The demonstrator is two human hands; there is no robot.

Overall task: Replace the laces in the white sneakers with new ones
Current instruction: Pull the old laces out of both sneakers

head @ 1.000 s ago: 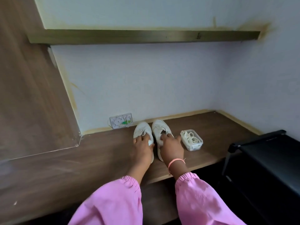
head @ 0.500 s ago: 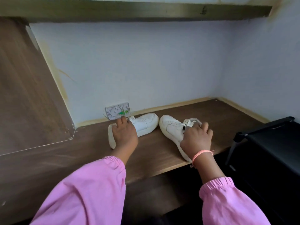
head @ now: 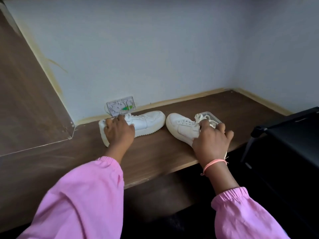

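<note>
sneakers laid out, old laces not yet out

left hand rests on the heel end of the left sneaker, fingers curled over its collar and gripping it. right hand covers the rear of the right sneaker; fingers are bent over the collar and lace area, but i cannot tell whether they pinch a lace or only clamp the shoe. both sneakers lie on the wooden shelf, toes pointing toward each other, near but apart. clear plastic box holding coiled new laces sits just behind the right sneaker, partly hidden by the right hand.

judgement: task is at its start; both shoes appear fully laced.

risks:
- right sneaker's heel lies near the shelf's front edge; a hard tug on a lace could drag it off.
- box is close behind the knuckles; a backward sweep could knock it and spill the laces.
- old and new laces look alike in colour, so they could get mixed up once loose.
</note>
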